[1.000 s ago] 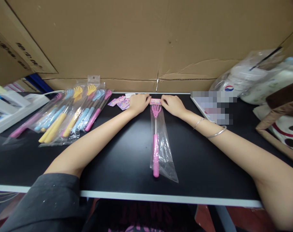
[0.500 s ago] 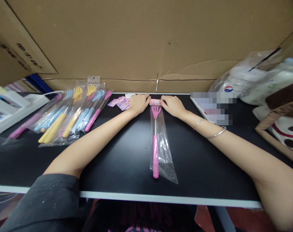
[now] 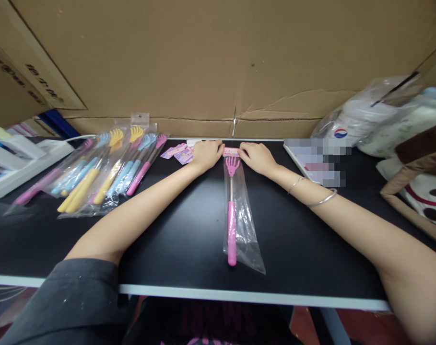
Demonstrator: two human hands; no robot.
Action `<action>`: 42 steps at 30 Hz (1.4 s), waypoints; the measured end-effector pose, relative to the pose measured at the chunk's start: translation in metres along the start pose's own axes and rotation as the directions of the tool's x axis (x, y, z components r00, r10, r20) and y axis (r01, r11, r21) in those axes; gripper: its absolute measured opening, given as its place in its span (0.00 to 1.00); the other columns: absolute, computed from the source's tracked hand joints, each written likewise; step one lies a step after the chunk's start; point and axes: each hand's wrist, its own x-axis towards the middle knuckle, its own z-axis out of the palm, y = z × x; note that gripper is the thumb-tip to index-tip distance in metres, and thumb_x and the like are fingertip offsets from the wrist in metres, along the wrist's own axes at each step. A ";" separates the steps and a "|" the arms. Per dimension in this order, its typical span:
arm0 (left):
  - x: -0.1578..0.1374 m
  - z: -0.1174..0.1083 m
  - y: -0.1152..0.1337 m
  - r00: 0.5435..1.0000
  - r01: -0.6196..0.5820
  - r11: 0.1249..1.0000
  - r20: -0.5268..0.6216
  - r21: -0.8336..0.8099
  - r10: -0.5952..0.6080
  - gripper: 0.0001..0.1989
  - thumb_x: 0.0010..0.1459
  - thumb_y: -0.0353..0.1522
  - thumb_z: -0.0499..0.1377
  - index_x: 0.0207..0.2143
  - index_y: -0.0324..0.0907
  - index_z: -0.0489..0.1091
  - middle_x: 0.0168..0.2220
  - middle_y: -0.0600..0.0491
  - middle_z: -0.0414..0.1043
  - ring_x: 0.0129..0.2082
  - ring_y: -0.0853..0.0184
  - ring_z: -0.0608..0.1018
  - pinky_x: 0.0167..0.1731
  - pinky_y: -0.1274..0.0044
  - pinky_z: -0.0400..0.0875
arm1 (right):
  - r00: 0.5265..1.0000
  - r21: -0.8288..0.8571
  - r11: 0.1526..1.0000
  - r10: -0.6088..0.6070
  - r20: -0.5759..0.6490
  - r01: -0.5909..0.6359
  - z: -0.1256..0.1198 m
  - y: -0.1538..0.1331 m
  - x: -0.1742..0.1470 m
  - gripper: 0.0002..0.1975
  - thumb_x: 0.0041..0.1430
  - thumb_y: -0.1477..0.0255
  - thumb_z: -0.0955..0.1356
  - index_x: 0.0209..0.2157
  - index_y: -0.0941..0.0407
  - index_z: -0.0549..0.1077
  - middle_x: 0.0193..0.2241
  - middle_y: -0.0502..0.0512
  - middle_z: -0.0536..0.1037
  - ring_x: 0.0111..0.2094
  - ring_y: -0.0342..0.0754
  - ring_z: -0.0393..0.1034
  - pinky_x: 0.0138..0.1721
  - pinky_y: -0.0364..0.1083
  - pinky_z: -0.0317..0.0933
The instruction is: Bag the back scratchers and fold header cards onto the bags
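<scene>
A pink back scratcher (image 3: 232, 225) in a clear plastic bag (image 3: 248, 239) lies on the black table, its claw end pointing away from me. Across the top of the bag is a small pink printed card (image 3: 231, 151). My left hand (image 3: 207, 154) has its fingers closed on the card's left end. At the right end my right hand (image 3: 258, 157) does the same, fingertips pressed together. Several more printed cards (image 3: 180, 152) lie beside my left hand, partly hidden by it.
Several bagged back scratchers (image 3: 113, 167) in pink, blue and yellow lie at the left, near a white stand (image 3: 30, 165). A pixelated flat object (image 3: 311, 160), a bagged cup (image 3: 361, 120) and a brown-handled bag (image 3: 415, 177) are on the right. Cardboard (image 3: 203, 62) walls the back.
</scene>
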 end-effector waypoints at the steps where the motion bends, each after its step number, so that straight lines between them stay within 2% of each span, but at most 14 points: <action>1: 0.000 0.000 0.000 1.000 0.002 1.000 0.000 0.000 -0.002 0.21 0.70 0.39 0.44 0.46 0.40 0.74 0.43 0.44 0.79 0.44 0.56 0.80 0.42 0.72 0.68 | 1.000 -0.001 1.000 0.000 0.000 0.000 0.000 0.000 0.000 0.15 0.67 0.71 0.57 0.37 0.58 0.74 0.38 0.62 0.81 0.39 0.55 0.73 0.36 0.48 0.53; 42: 0.000 0.000 0.001 1.000 0.000 1.000 0.003 0.006 0.000 0.22 0.69 0.38 0.43 0.47 0.41 0.74 0.44 0.43 0.79 0.45 0.56 0.79 0.42 0.72 0.68 | 1.000 -0.021 1.000 -0.001 0.004 0.001 0.000 -0.001 0.000 0.14 0.67 0.72 0.58 0.38 0.59 0.74 0.39 0.63 0.81 0.41 0.55 0.74 0.36 0.48 0.53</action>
